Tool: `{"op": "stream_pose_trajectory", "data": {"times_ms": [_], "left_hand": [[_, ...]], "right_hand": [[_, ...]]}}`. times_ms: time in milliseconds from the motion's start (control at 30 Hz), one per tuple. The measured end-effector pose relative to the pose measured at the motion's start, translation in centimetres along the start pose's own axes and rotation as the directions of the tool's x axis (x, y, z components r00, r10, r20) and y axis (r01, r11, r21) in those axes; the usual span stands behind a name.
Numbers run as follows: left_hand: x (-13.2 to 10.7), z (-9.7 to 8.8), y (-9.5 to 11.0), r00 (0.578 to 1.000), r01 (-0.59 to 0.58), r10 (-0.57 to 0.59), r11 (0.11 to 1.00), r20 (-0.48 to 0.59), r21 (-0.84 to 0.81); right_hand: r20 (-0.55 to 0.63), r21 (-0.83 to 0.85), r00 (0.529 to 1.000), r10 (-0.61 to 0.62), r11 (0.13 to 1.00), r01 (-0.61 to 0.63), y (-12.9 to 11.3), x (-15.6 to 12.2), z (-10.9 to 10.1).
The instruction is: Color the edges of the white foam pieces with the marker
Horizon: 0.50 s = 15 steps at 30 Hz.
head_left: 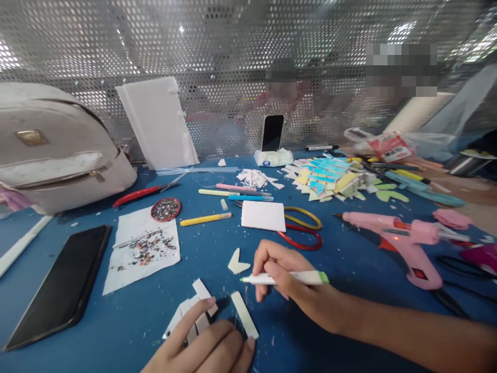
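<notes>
The right hand (301, 296), right of centre in the lower half of the frame, is closed around a white marker (310, 278) with a green end, thumb and fingers pinching the barrel. The marker lies nearly level in the grip, its green tip pointing left and held bare above the blue table (147, 331).

At the bottom of the frame, the left hand (204, 349) is spread loosely with its back up, gripping nothing that shows. One fingertip rests on a small fan of white strips (202, 303), and another is at the lower end of a single pale strip (241, 308); from this angle I cannot tell whether that one presses down or merely lies against it. The lower edge cuts off part of this hand.

Just left of the right hand's fingertips, near the centre, sits a pale V-shaped piece (237, 263). Above it are a white card (264, 216) and, partly under that, scissors with red and yellow handles (303, 243). A yellow pen (205, 219) lies farther left. At the right of the frame, a pink glue gun (392, 223) rests on its side, while a dark phone (62, 285) occupies the lower left.
</notes>
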<state>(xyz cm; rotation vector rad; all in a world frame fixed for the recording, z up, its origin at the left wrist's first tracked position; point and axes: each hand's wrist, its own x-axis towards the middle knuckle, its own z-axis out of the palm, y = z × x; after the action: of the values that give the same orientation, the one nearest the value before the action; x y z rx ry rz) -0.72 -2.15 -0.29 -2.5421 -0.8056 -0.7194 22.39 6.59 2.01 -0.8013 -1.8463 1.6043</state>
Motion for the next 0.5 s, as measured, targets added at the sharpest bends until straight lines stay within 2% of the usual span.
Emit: {"op": "stream_pose_trajectory", "data": {"times_ms": [100, 200, 267, 400, 500], "left_hand": [[-0.2, 0.6, 0.4, 0.999, 0.041, -0.041, 0.999, -0.029, -0.006], [-0.4, 1.5, 0.8, 0.989, 0.048, -0.05, 0.999, -0.137, -0.013], [-0.5, 1.7, 1.0, 0.985, 0.038, -0.038, 0.999, -0.167, -0.004], [-0.3, 0.7, 1.3, 0.997, 0.05, -0.051, 0.998, -0.052, -0.027], [-0.1, -0.4, 1.1, 0.994, 0.107, -0.109, 0.991, -0.018, -0.081]], "right_hand": [[0.045, -0.023, 0.999, 0.011, 1.0, -0.01, -0.1, 0.0, 0.1], [0.075, -0.03, 0.997, 0.029, 0.999, -0.026, -0.3, 0.0, 0.3], [0.08, -0.028, 0.995, 0.054, 0.998, -0.051, -0.4, -0.1, 0.3], [0.099, -0.007, 0.992, 0.077, 0.997, -0.077, -0.5, 0.0, 0.5], [0.091, 0.016, 0.994, 0.055, 0.998, -0.057, -0.3, 0.0, 0.5]]}}
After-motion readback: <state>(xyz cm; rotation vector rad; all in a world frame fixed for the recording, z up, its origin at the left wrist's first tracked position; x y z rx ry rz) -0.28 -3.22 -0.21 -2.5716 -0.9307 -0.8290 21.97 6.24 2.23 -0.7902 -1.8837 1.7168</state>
